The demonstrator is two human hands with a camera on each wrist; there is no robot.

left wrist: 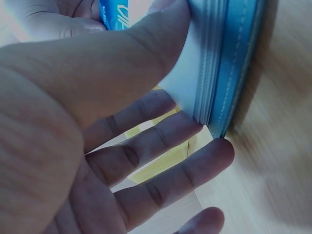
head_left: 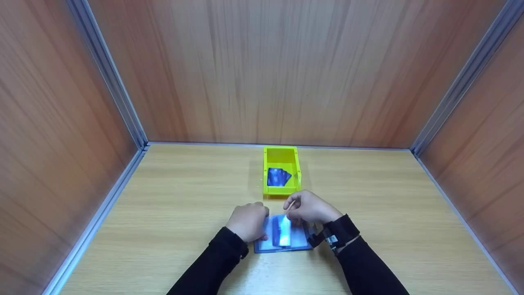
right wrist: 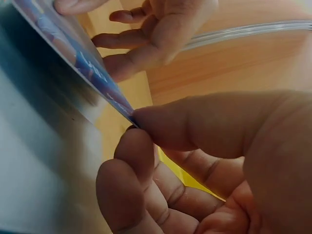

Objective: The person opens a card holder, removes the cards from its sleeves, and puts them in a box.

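On the bench (head_left: 172,213), near its front edge, lies an open blue card holder (head_left: 282,239), its pages facing up. At its left side rests the left hand (head_left: 247,221), knuckles up; the left wrist view shows the thumb (left wrist: 156,44) pressed flat on a page by the stitched edge of the holder (left wrist: 234,73), while the other fingers (left wrist: 165,136) stretch out straight past that edge, so this grip is wide and flat, closed round nothing. Over the middle of the holder stands a card (head_left: 284,233), tilted, its lower part against the pages. Just right of it, the right hand (head_left: 311,208) pinches the card's upper corner; the right wrist view shows thumb (right wrist: 195,122) and forefinger (right wrist: 134,156) closed tight on the corner of the card (right wrist: 92,73), a narrow grip. Beyond both hands, just apart from them, sits a yellow bin (head_left: 281,152) with more blue cards (head_left: 278,177) lying inside.
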